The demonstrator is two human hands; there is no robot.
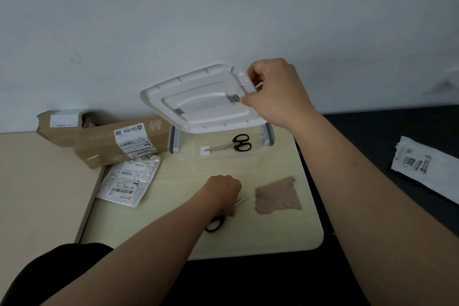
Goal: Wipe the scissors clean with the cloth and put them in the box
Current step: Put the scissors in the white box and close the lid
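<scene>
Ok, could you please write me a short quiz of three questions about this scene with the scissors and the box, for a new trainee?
1. True or false: the white plastic lid sits closed on the clear plastic box.
2. Which hand grips the black-handled steel scissors on the pale wooden table? A) left hand B) right hand C) neither
3. How many pairs of scissors lie inside the box?
Key: 1 false, the right hand holds the lid lifted; 2 A; 3 one, the second pair of scissors.

Left hand (221,191) curled low, right hand (275,92) raised, fingers (254,71) pinching
</scene>
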